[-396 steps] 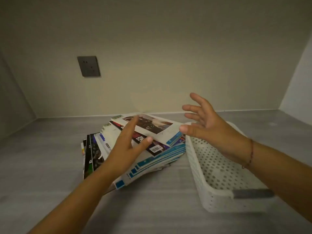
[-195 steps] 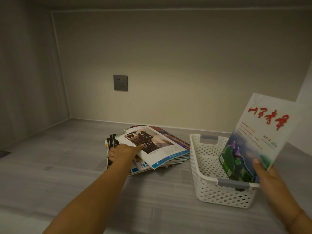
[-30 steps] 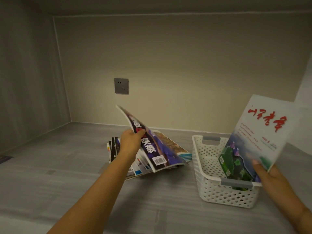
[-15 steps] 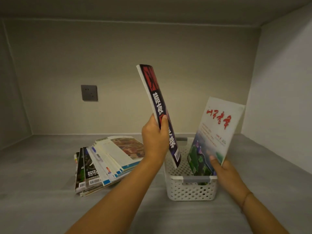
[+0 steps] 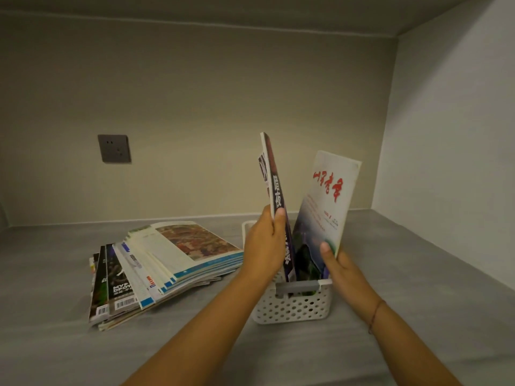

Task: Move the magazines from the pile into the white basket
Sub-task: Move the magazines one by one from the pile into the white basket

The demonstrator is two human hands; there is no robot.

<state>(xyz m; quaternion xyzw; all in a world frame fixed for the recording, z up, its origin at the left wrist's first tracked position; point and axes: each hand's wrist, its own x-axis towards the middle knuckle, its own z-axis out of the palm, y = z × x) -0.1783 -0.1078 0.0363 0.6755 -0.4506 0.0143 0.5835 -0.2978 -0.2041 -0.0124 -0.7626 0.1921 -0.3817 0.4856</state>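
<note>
- Magazines (image 5: 167,263) are stacked in a fanned, slumping pile on the grey shelf floor (image 5: 55,355), at about 9 o'clock from the white basket (image 5: 292,307) and just beside it; the top one shows a brownish picture on its cover.
- Two more magazines are held standing on end in the basket, lower edges down inside it.
- A dark magazine (image 5: 274,188) with white characters on its cover is held nearly upright, seen almost edge-on, at the basket's 9 o'clock side.
- It is gripped by the left hand (image 5: 264,246), thumb on the near face, the other fingers wrapped behind, clamped on its middle.
- A white magazine (image 5: 326,201) with red characters and a green-blue picture is leaned toward 1 o'clock on the basket's 3 o'clock side, its top apart from the dark one.
- Its lower edge is pinched by the right hand (image 5: 340,268), thumb pressed on the front cover, the remaining fingers hidden behind the pages.
- A thin cord is worn on the right wrist (image 5: 374,316).
- The basket is perforated, with a grey handle (image 5: 298,286) on its near end wall.
- A grey wall socket (image 5: 114,148) is set in the back wall at about 10 o'clock from the pile.
</note>
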